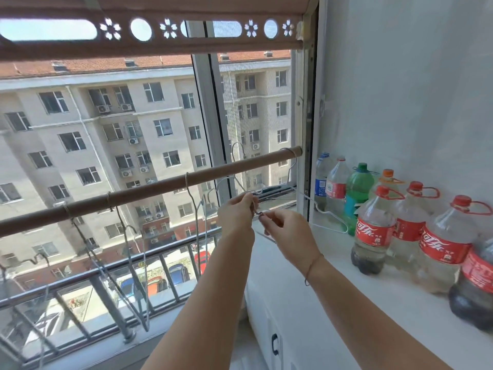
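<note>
Since the long brown wooden rod point(160, 188) runs just beyond, we should hold the thin white wire hanger point(333, 217) level over the right sill, left hand point(236, 212) and right hand point(286, 231) pinching its hook, then lift it over.

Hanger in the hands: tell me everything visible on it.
The hanger is thin pale wire, probably coated metal. Its curved hook sits between the hands: left hand and right hand both pinch it at the fingertips. The triangular body stretches right, roughly level, above the white sill, its rounded far corner in front of the green bottle. It is clear of the wooden rod; contact with the sill cannot be told.
</note>
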A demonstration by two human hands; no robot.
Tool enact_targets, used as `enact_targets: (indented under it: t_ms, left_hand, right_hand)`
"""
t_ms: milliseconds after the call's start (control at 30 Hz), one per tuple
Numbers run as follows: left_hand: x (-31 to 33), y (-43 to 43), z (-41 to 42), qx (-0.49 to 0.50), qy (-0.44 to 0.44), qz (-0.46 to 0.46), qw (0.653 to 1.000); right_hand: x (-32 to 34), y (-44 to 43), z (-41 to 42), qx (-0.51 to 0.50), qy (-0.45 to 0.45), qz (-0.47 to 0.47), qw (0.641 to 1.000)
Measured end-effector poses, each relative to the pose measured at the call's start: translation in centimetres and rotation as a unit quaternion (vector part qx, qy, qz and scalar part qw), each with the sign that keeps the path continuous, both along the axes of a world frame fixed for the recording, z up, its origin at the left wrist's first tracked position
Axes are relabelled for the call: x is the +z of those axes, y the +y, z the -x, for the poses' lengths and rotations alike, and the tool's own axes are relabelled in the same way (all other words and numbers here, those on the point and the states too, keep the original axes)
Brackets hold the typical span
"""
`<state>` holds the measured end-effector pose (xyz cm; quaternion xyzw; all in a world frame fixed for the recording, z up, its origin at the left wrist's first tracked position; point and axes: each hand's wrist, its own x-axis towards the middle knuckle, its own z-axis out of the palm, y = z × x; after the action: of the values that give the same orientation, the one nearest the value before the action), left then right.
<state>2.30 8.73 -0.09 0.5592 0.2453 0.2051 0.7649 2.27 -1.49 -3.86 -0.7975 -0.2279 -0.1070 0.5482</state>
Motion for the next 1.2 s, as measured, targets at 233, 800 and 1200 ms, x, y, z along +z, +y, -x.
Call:
enact_targets:
  t_ms: [233, 800, 1200]
  left_hand:
    - [-2.6, 0.7, -0.9, 0.008, 0.047, 0.002, 0.999]
    - [-15.3, -1.8, 6.5, -0.201, 0.15, -0.143, 0.958]
    - [-16.2, 0.8, 6.2, -0.261, 0.164, -0.291, 0.906]
  right_hand:
    - [-1.2, 0.4, -0.9, 0.008, 0.031, 0.025, 0.999]
    - [-11.4, -6.6, 0.1, 0.0, 0.09, 0.162, 0.983]
    - [-13.0, -9.6, -0.2, -0.073, 0.014, 0.291, 0.954]
